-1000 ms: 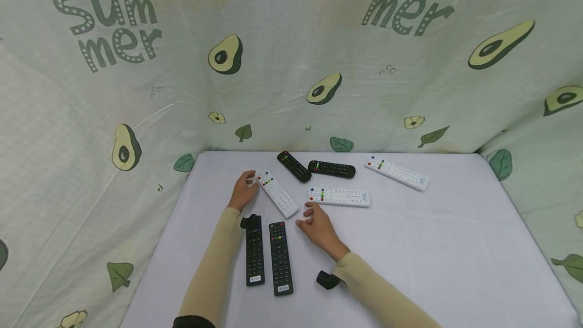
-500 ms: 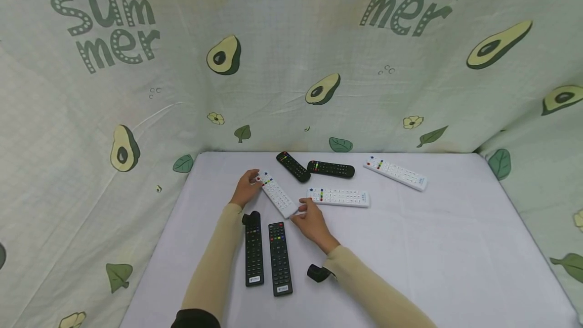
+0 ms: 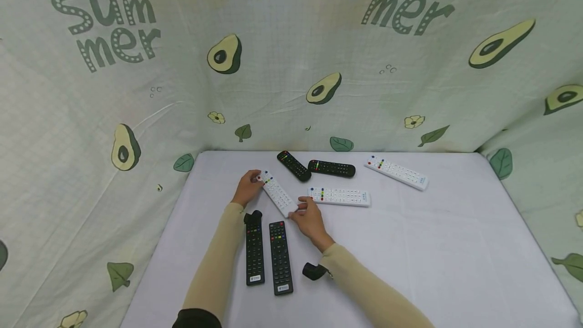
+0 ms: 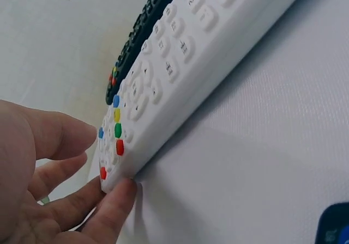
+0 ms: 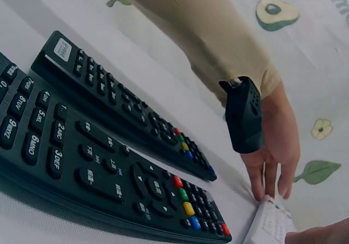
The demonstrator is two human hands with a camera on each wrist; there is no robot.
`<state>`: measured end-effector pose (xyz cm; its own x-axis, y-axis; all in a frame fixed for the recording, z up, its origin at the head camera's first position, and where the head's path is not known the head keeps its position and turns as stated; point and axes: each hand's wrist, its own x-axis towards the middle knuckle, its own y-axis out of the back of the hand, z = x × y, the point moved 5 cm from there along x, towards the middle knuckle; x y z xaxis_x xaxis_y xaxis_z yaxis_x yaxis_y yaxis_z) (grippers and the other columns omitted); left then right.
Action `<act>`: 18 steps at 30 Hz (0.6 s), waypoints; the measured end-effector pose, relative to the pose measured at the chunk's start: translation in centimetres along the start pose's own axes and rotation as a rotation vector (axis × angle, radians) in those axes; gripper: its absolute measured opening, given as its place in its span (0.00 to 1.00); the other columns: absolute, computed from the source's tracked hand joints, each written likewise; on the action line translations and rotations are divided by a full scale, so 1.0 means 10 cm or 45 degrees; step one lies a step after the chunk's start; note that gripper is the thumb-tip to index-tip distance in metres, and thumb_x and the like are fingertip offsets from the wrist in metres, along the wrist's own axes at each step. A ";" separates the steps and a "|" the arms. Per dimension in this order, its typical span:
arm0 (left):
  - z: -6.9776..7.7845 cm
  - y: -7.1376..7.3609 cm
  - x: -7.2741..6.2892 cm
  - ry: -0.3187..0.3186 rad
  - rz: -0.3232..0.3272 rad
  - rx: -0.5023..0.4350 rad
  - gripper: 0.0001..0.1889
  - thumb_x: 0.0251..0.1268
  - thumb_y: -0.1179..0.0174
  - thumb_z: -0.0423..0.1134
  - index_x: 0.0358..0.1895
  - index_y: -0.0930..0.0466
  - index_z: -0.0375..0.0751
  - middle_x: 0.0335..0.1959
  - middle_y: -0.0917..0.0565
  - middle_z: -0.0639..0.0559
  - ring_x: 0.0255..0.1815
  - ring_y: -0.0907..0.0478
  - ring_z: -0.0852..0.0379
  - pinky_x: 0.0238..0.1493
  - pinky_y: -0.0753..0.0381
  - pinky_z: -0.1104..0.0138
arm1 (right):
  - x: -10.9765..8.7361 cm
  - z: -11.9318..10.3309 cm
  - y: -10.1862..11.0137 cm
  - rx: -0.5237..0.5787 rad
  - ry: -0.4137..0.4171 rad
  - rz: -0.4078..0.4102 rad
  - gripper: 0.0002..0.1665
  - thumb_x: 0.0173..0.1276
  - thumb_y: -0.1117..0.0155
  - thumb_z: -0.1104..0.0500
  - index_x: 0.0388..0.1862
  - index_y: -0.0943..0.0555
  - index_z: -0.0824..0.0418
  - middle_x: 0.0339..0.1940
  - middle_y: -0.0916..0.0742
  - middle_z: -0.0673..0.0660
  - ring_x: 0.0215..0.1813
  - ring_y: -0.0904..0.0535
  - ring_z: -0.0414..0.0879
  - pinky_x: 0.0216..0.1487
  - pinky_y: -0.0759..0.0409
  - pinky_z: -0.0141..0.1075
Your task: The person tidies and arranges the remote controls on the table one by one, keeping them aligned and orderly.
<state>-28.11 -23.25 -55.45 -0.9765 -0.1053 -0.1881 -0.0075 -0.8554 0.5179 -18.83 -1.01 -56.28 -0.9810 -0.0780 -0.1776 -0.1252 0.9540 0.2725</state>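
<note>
A white remote control (image 3: 278, 194) lies slanted on the white-covered table, between my two hands. My left hand (image 3: 246, 189) grips its far end, where the coloured buttons are. In the left wrist view, the fingertips of my left hand (image 4: 60, 200) touch the end of the white remote (image 4: 180, 80) and the thumb lies over its button side. My right hand (image 3: 311, 220) pinches the near corner, thumb and fingers on either side. Only a bit of my right hand (image 5: 322, 234) shows at the lower corner of the right wrist view.
Two long black remotes, one left (image 3: 255, 254) and one right (image 3: 281, 259), lie side by side near my forearms. Two shorter black remotes, one slanted (image 3: 294, 167) and one level (image 3: 332, 168), lie at the back. Other white remotes lie mid-table (image 3: 341, 197) and back right (image 3: 397, 172).
My right hand has moved left from beside the level white remote to the slanted one's near end. My left hand has closed on its far end, which has shifted slightly right.
</note>
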 end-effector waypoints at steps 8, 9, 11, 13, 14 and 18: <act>0.04 0.00 -0.02 0.056 0.019 0.015 0.27 0.76 0.42 0.31 0.75 0.31 0.34 0.77 0.31 0.34 0.75 0.31 0.40 0.77 0.31 0.47 | 0.00 0.01 -0.03 0.083 -0.026 0.091 0.28 0.67 0.28 0.67 0.66 0.22 0.69 0.53 0.16 0.66 0.55 0.15 0.58 0.54 0.13 0.47; 0.05 0.00 -0.03 0.061 0.022 0.011 0.27 0.76 0.42 0.31 0.76 0.31 0.34 0.78 0.31 0.34 0.75 0.31 0.39 0.77 0.32 0.47 | 0.00 0.01 -0.03 0.092 -0.029 0.107 0.28 0.67 0.28 0.68 0.65 0.21 0.69 0.52 0.15 0.65 0.54 0.15 0.58 0.54 0.13 0.47; 0.06 0.00 -0.03 0.076 0.028 -0.002 0.27 0.76 0.42 0.31 0.76 0.31 0.34 0.78 0.31 0.34 0.75 0.31 0.39 0.78 0.33 0.47 | 0.01 0.01 -0.03 0.106 -0.032 0.137 0.26 0.66 0.28 0.68 0.63 0.20 0.70 0.51 0.15 0.65 0.53 0.15 0.57 0.53 0.13 0.45; 0.07 0.01 -0.03 0.089 0.033 -0.009 0.28 0.76 0.42 0.31 0.76 0.32 0.34 0.78 0.31 0.34 0.76 0.32 0.38 0.79 0.34 0.46 | 0.02 0.01 -0.03 0.120 -0.029 0.165 0.24 0.66 0.28 0.69 0.61 0.19 0.70 0.50 0.14 0.65 0.51 0.15 0.56 0.52 0.13 0.45; 0.07 0.01 -0.02 0.095 0.034 -0.010 0.28 0.76 0.42 0.31 0.76 0.32 0.34 0.78 0.32 0.34 0.77 0.33 0.38 0.79 0.34 0.46 | 0.02 0.01 -0.03 0.125 -0.027 0.176 0.23 0.66 0.28 0.69 0.60 0.18 0.70 0.49 0.14 0.65 0.50 0.15 0.56 0.52 0.13 0.44; 0.06 0.02 -0.04 0.100 0.030 -0.020 0.28 0.77 0.43 0.32 0.77 0.32 0.34 0.79 0.32 0.35 0.78 0.34 0.38 0.79 0.35 0.45 | 0.02 0.02 -0.03 0.141 -0.017 0.202 0.22 0.66 0.28 0.70 0.59 0.18 0.69 0.49 0.14 0.64 0.49 0.15 0.54 0.52 0.13 0.44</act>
<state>-27.88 -23.11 -54.79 -0.9564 -0.1645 -0.2414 0.0191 -0.8599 0.5101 -18.98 -1.22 -56.55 -0.9849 0.0791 -0.1538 0.0487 0.9801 0.1924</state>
